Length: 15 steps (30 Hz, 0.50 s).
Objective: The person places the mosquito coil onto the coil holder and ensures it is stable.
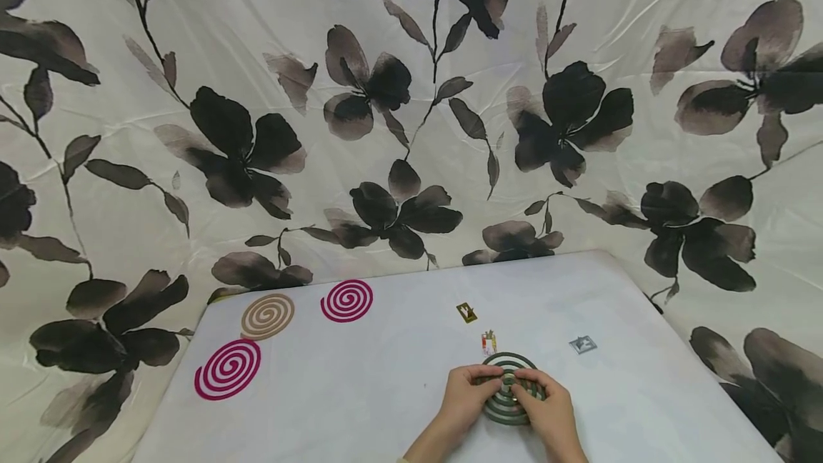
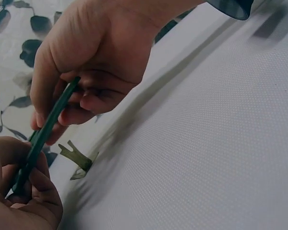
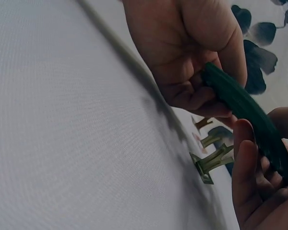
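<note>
A green mosquito coil (image 1: 507, 418) is held by both hands above the white table. My left hand (image 1: 464, 395) grips its left side, and the fingers of my right hand (image 1: 548, 406) are on its right side. Both thumbs press near the middle of the spiral. Seen edge-on, the coil (image 2: 50, 127) slants between the two hands in the left wrist view. The right wrist view shows the coil's (image 3: 249, 112) ridged edge, tilted and raised over the table. Fingers hide part of the spiral's centre.
Behind the coil lie a gold metal coil stand (image 1: 466, 313) and a shiny reddish-yellow stand (image 1: 489, 342); a silver stand (image 1: 583, 344) is to the right. At left are a tan coil (image 1: 267, 316) and two magenta coils, one near (image 1: 228, 369), one farther (image 1: 347, 300). Floral cloth (image 1: 398, 213) hangs behind.
</note>
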Tool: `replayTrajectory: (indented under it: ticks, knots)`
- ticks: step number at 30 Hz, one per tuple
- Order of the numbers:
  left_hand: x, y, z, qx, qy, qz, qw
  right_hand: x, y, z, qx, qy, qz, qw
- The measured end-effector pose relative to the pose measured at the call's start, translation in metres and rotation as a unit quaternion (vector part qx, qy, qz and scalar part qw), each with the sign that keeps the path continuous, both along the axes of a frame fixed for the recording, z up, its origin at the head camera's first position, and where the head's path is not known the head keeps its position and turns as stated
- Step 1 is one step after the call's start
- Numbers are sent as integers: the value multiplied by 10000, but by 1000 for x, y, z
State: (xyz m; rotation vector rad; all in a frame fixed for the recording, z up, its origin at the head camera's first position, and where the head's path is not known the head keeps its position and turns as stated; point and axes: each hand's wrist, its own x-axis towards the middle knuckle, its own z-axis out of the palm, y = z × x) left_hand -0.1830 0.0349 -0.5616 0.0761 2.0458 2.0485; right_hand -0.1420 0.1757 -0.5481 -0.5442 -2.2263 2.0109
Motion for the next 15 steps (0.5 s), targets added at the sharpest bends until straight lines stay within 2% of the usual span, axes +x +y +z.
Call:
replayTrajectory:
  ticks: [15]
  knots:
    - [-1, 3, -2, -45, 135, -86, 9999, 2, -1, -2, 148, -37, -145, 9998]
